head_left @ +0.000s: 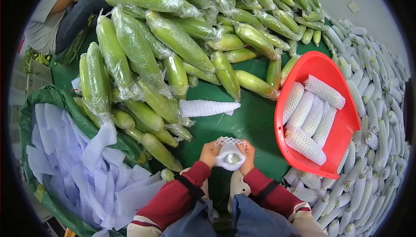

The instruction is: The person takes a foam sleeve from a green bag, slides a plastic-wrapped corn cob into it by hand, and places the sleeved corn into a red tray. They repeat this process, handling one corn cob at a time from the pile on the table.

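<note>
Near the bottom centre, my left hand [209,153] and my right hand [247,156] grip opposite sides of a white foam net sleeve [230,153]. Its mouth is stretched open between them, and something pale shows inside, too small to make out. Above my hands a flat, empty foam net [208,107] lies on the green surface [216,126]. Long green vegetables in clear film [173,39] are heaped beyond it. To the right, a red scoop-shaped tray [284,150] holds several pieces in white nets [312,113].
At the left, a green sack [32,107] is full of loose white foam nets [93,180]. Many netted pieces [368,150] are piled along the right side. Another person [71,22] sits at the upper left. My shoes [238,187] are below my hands.
</note>
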A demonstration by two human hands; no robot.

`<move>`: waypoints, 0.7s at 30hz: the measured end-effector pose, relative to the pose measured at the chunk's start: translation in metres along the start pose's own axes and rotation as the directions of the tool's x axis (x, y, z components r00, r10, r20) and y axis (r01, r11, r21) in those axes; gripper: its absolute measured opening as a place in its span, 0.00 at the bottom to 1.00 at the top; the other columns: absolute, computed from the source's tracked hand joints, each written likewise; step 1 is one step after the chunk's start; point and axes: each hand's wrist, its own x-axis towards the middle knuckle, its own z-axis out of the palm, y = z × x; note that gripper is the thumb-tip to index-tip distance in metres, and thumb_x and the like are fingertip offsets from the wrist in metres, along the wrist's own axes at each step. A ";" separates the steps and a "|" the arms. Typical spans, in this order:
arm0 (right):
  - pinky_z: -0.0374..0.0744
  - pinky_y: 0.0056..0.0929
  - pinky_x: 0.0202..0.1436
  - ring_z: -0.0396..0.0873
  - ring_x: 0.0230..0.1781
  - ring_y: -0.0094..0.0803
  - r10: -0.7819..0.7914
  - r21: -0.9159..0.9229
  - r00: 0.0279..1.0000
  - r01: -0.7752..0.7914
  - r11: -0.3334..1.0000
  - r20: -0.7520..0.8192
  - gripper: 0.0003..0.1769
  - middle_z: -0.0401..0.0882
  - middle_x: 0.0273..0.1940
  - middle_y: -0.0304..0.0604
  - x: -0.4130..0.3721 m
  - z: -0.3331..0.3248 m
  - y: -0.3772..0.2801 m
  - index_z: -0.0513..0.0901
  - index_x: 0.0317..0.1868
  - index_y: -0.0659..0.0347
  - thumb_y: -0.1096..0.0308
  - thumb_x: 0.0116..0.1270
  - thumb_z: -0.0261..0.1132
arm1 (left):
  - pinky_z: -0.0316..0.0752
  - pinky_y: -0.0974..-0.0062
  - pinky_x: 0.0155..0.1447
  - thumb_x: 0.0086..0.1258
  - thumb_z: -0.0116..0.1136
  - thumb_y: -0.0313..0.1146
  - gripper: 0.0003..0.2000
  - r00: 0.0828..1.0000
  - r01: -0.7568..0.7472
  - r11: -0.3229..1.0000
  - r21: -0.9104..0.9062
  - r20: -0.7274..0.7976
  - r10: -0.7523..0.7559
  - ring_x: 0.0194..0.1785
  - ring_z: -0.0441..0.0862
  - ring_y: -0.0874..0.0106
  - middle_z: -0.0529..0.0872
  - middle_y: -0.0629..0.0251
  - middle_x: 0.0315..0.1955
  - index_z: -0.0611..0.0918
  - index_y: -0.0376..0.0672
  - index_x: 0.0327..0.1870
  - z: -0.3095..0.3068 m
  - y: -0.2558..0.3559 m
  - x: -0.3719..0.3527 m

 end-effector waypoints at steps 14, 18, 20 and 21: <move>0.74 0.23 0.40 0.74 0.35 0.24 -0.227 -0.421 0.962 0.271 0.866 0.153 0.14 0.76 0.38 0.39 0.006 0.024 -0.067 0.73 0.53 0.60 0.66 0.70 0.57 | 0.75 0.72 0.52 0.75 0.45 0.33 0.13 0.986 0.165 0.914 -0.371 0.062 -0.153 0.46 0.82 0.68 0.84 0.60 0.45 0.79 0.34 0.49 0.011 0.085 -0.031; 0.78 0.29 0.51 0.78 0.47 0.30 0.632 0.203 0.502 -0.850 0.486 0.590 0.25 0.77 0.49 0.43 -0.028 0.018 -0.149 0.66 0.64 0.60 0.58 0.71 0.57 | 0.73 0.68 0.55 0.64 0.58 0.33 0.15 0.869 -0.494 0.792 0.359 0.195 0.454 0.51 0.80 0.59 0.83 0.53 0.45 0.79 0.38 0.50 0.000 0.120 -0.012; 0.79 0.34 0.52 0.78 0.49 0.32 0.604 0.183 0.630 -0.750 0.635 0.488 0.27 0.76 0.51 0.43 -0.043 0.006 -0.167 0.64 0.66 0.60 0.58 0.70 0.58 | 0.69 0.63 0.61 0.56 0.65 0.36 0.21 0.815 -0.525 0.437 0.730 0.285 0.504 0.57 0.76 0.56 0.81 0.51 0.48 0.79 0.40 0.52 -0.004 0.133 0.008; 0.79 0.36 0.51 0.79 0.49 0.34 0.559 0.133 0.747 -0.634 0.761 0.361 0.28 0.77 0.51 0.45 -0.048 -0.005 -0.185 0.65 0.65 0.61 0.57 0.70 0.58 | 0.67 0.60 0.64 0.54 0.68 0.38 0.24 0.744 -0.469 0.058 0.881 0.359 0.564 0.60 0.73 0.55 0.80 0.52 0.49 0.79 0.42 0.53 -0.013 0.133 0.022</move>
